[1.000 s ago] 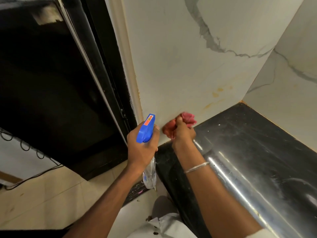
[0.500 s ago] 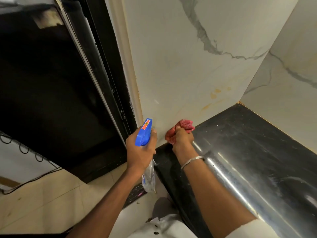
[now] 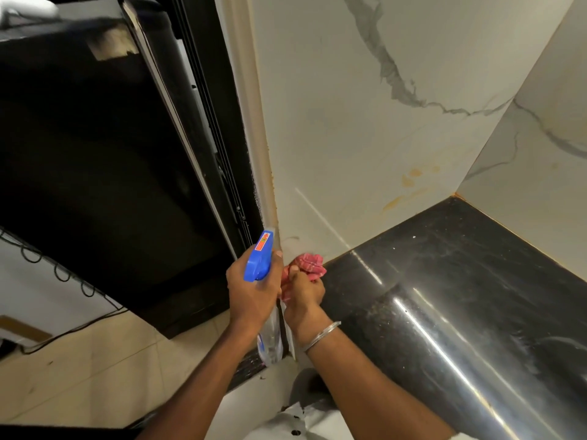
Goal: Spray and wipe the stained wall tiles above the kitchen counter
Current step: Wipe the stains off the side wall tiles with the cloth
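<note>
My left hand (image 3: 254, 293) grips a spray bottle (image 3: 261, 257) with a blue trigger head and a clear body that hangs below my fist. Its nozzle points up at the wall's left edge. Just to its right, my right hand (image 3: 303, 293) clutches a bunched red cloth (image 3: 309, 263) at the foot of the white marble-look wall tiles (image 3: 349, 122), where they meet the black counter (image 3: 460, 281). Orange-yellow stains (image 3: 409, 179) mark the tiles further right, near the corner. The two hands almost touch.
A black appliance (image 3: 95, 154) stands left of the wall edge, with a cream trim strip (image 3: 254, 138) between them. A second tiled wall (image 3: 540, 169) closes the corner on the right. Beige floor tiles (image 3: 95, 369) and a dark cable (image 3: 57, 274) lie at lower left.
Both hands have dropped lower and drawn together. The cloth has slid down the tile and left, from beside the counter edge to the wall's bottom corner.
</note>
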